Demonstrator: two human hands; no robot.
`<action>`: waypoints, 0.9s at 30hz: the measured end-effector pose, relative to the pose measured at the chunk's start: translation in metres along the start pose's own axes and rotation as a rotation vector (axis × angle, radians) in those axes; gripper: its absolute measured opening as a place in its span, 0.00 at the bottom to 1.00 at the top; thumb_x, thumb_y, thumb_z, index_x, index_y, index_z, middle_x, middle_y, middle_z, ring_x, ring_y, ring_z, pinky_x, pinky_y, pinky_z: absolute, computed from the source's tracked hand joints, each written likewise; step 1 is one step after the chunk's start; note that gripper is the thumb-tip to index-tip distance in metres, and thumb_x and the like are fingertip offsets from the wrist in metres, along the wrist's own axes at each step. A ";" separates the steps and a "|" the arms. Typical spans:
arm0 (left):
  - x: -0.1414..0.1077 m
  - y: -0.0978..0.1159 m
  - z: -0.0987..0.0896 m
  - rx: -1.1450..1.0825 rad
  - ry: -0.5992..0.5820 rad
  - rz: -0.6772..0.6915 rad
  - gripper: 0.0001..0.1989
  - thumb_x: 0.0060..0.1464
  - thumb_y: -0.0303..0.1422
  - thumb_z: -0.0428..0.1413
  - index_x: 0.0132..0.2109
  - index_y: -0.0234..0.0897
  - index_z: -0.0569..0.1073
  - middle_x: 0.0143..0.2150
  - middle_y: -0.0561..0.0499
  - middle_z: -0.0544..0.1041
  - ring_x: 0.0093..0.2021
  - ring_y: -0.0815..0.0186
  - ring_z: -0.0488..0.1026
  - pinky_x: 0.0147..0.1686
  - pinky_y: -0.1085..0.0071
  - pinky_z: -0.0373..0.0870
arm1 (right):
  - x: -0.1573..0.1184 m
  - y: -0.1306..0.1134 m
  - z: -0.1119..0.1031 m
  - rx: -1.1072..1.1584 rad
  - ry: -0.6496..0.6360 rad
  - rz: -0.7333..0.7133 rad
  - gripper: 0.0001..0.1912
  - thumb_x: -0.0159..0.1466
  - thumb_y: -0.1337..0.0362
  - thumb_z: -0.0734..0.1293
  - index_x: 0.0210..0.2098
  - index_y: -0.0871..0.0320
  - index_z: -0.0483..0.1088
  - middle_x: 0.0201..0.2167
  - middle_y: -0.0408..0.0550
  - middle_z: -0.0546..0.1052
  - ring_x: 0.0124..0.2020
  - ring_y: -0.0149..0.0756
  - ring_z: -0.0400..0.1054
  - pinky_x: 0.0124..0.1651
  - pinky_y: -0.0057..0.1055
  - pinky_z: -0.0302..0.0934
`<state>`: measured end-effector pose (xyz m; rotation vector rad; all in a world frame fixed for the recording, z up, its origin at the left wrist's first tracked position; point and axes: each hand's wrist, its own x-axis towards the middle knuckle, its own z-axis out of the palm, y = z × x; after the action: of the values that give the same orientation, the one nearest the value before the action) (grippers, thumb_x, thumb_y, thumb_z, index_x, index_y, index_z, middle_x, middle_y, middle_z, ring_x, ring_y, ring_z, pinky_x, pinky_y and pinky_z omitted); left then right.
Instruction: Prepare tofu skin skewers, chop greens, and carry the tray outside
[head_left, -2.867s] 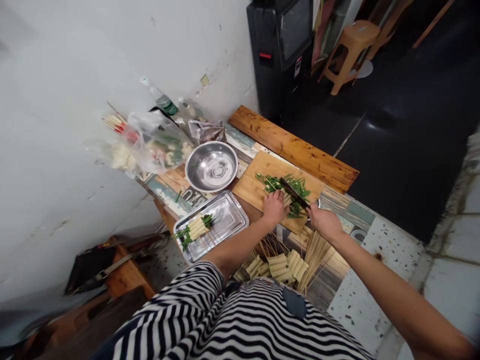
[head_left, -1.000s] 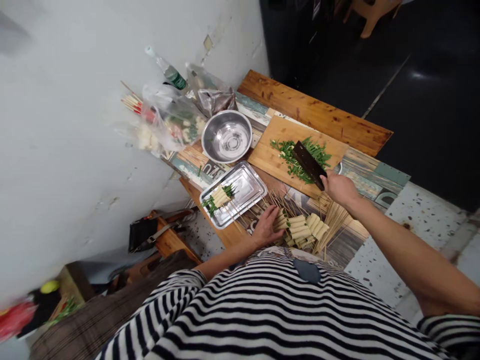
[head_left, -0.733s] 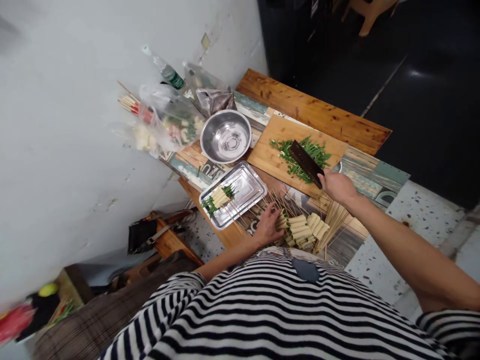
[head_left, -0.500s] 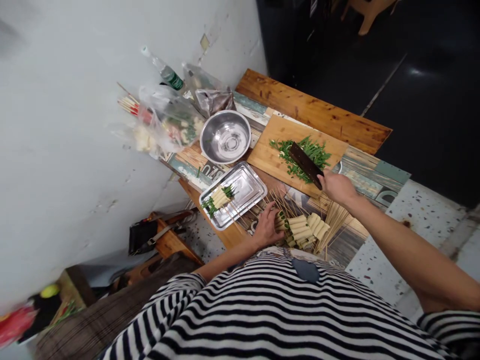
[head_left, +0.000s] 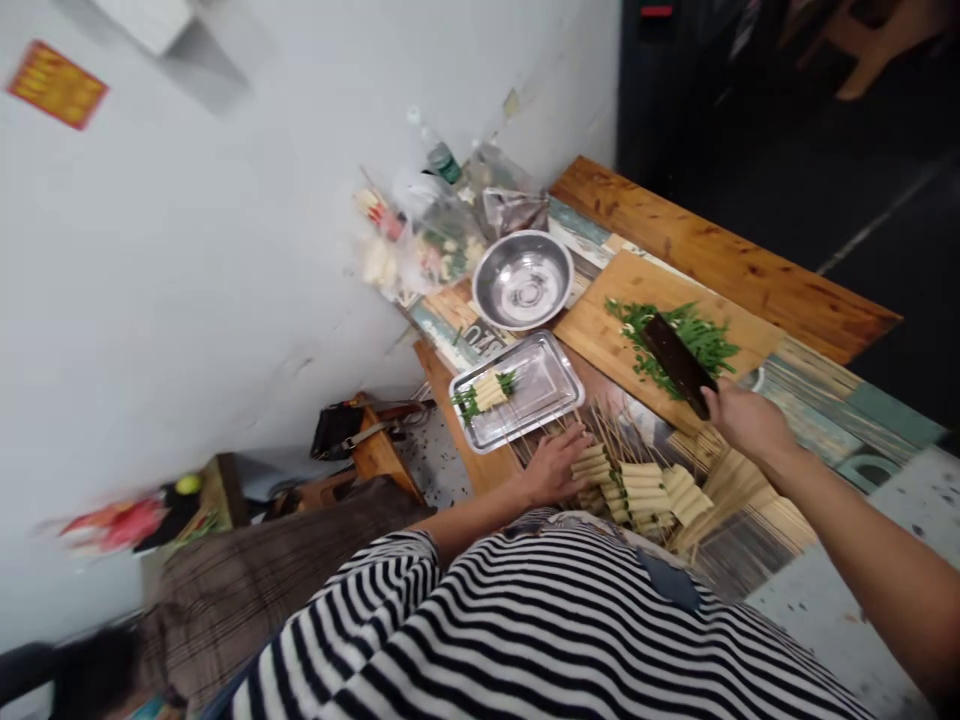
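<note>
My right hand (head_left: 750,420) is closed round the handle of a dark cleaver (head_left: 677,362), whose blade lies over chopped greens (head_left: 701,335) on a wooden cutting board (head_left: 600,325). At the near side of the table, my left hand (head_left: 556,464) touches the left end of a pile of skewered pale rolls (head_left: 645,493); its fingers are partly spread, and no held item can be made out. Left of the board, a metal tray (head_left: 551,385) bears one skewered bundle (head_left: 491,391) of pale rolls with greens sticking out.
A steel bowl (head_left: 523,282) stands behind the tray. Plastic bags of food (head_left: 446,240) and a bottle (head_left: 441,155) are by the wall. Bare skewers (head_left: 731,490) lie right of the rolls. A wooden bench (head_left: 720,255) runs beyond the table.
The view has swung left, so the table appears further right. My left hand sits flatter at the rolls' left end. The cleaver remains over the greens in my right hand.
</note>
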<state>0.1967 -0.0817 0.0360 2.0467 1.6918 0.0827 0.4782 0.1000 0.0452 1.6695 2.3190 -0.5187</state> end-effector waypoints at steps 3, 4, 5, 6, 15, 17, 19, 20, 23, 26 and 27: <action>-0.005 -0.049 -0.029 0.146 0.217 -0.306 0.28 0.56 0.33 0.55 0.63 0.35 0.62 0.62 0.38 0.67 0.62 0.56 0.64 0.61 0.58 0.59 | 0.005 0.000 0.003 -0.001 -0.015 -0.025 0.24 0.71 0.55 0.47 0.45 0.66 0.65 0.34 0.65 0.77 0.35 0.47 0.75 0.32 0.34 0.56; -0.005 -0.067 -0.040 0.200 0.248 -0.441 0.30 0.55 0.33 0.56 0.63 0.31 0.62 0.62 0.35 0.67 0.62 0.53 0.63 0.61 0.58 0.59 | 0.006 0.000 0.004 0.000 -0.018 -0.035 0.24 0.71 0.55 0.47 0.45 0.66 0.65 0.34 0.64 0.77 0.35 0.47 0.75 0.32 0.34 0.56; -0.003 -0.085 -0.050 0.246 0.251 -0.554 0.32 0.54 0.34 0.58 0.64 0.28 0.60 0.63 0.33 0.65 0.63 0.51 0.62 0.61 0.57 0.58 | 0.006 0.000 0.005 0.000 -0.018 -0.040 0.24 0.71 0.55 0.47 0.45 0.66 0.65 0.34 0.64 0.78 0.35 0.47 0.75 0.33 0.34 0.57; 0.000 -0.101 -0.059 0.280 0.233 -0.623 0.35 0.53 0.36 0.59 0.64 0.26 0.59 0.64 0.32 0.63 0.63 0.50 0.61 0.62 0.57 0.57 | 0.007 0.000 0.005 0.000 -0.016 -0.041 0.24 0.71 0.54 0.47 0.45 0.65 0.65 0.34 0.63 0.78 0.35 0.48 0.75 0.33 0.34 0.58; 0.016 -0.146 -0.090 0.313 0.005 -0.629 0.31 0.49 0.39 0.61 0.60 0.38 0.65 0.56 0.43 0.73 0.57 0.52 0.67 0.55 0.57 0.59 | 0.000 -0.016 0.014 -0.004 -0.038 -0.066 0.22 0.71 0.56 0.49 0.47 0.64 0.66 0.36 0.62 0.79 0.37 0.46 0.76 0.36 0.33 0.61; 0.012 -0.145 -0.094 0.333 0.027 -0.633 0.33 0.49 0.39 0.61 0.61 0.38 0.64 0.55 0.43 0.73 0.57 0.52 0.67 0.55 0.57 0.59 | 0.002 -0.017 0.017 0.004 -0.033 -0.087 0.21 0.71 0.56 0.49 0.45 0.63 0.67 0.37 0.62 0.79 0.37 0.44 0.76 0.36 0.32 0.61; 0.007 -0.140 -0.103 0.353 0.057 -0.643 0.35 0.48 0.41 0.61 0.62 0.39 0.63 0.55 0.42 0.73 0.56 0.50 0.68 0.54 0.56 0.60 | 0.006 -0.014 0.020 0.024 -0.024 -0.063 0.21 0.71 0.56 0.49 0.46 0.63 0.66 0.37 0.62 0.79 0.38 0.44 0.76 0.37 0.32 0.61; 0.005 -0.135 -0.109 0.353 0.074 -0.646 0.36 0.48 0.42 0.61 0.63 0.38 0.62 0.55 0.41 0.73 0.56 0.50 0.68 0.54 0.55 0.60 | 0.008 -0.011 0.021 0.035 -0.020 -0.035 0.21 0.71 0.56 0.49 0.46 0.63 0.66 0.37 0.62 0.78 0.38 0.44 0.75 0.37 0.33 0.61; 0.010 -0.105 -0.125 0.298 0.148 -0.610 0.37 0.47 0.42 0.62 0.63 0.37 0.63 0.56 0.41 0.73 0.56 0.49 0.68 0.53 0.53 0.60 | 0.016 0.001 0.021 0.070 -0.018 0.037 0.22 0.71 0.56 0.48 0.47 0.64 0.65 0.37 0.62 0.78 0.39 0.45 0.75 0.38 0.33 0.61; 0.044 -0.058 -0.128 0.194 0.227 -0.498 0.35 0.46 0.43 0.63 0.60 0.38 0.66 0.56 0.42 0.74 0.55 0.51 0.69 0.53 0.53 0.60 | 0.022 0.006 0.018 0.086 -0.008 0.039 0.21 0.71 0.56 0.49 0.47 0.64 0.65 0.38 0.63 0.78 0.39 0.45 0.75 0.37 0.33 0.60; 0.063 -0.042 -0.123 0.156 0.232 -0.470 0.33 0.45 0.44 0.63 0.58 0.39 0.68 0.55 0.43 0.74 0.53 0.52 0.70 0.53 0.53 0.60 | 0.022 0.006 0.016 0.086 -0.005 0.035 0.21 0.71 0.56 0.49 0.46 0.64 0.65 0.37 0.63 0.78 0.39 0.45 0.75 0.37 0.33 0.60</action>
<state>0.1314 0.0219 0.1126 1.7388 2.3473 0.0333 0.4762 0.1143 0.0216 1.7412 2.2899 -0.6235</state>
